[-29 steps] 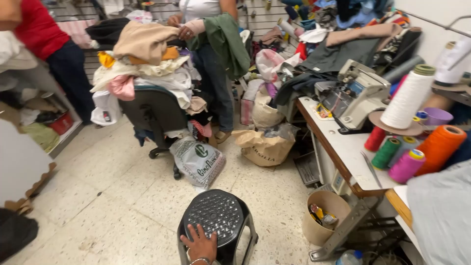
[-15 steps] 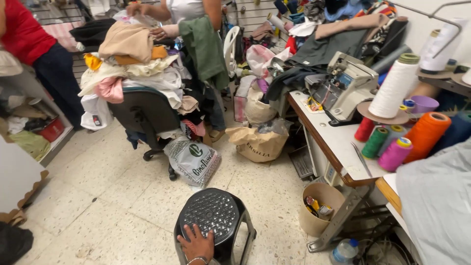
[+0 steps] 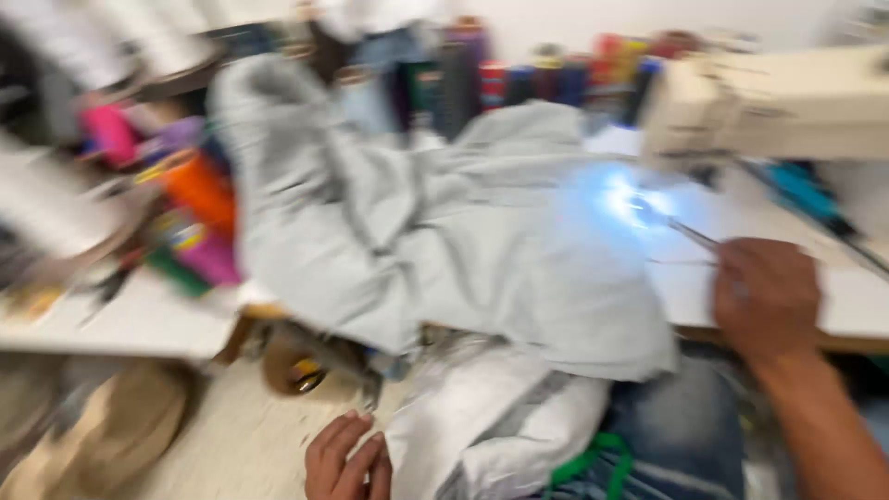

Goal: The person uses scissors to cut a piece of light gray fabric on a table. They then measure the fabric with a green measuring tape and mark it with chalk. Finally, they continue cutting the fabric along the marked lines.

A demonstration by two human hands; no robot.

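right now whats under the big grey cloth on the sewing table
The grey cloth drapes over the white table edge and hides most of the top beneath it. Below its hanging edge a pale bundle shows, with the left hand beside it. Anything else underneath is covered, and the picture is blurred.

One grey garment [image 3: 444, 250], one sewing machine [image 3: 769, 106], two hands (left [image 3: 347, 458], right [image 3: 764, 296]); thread cones blurred, uncountable.
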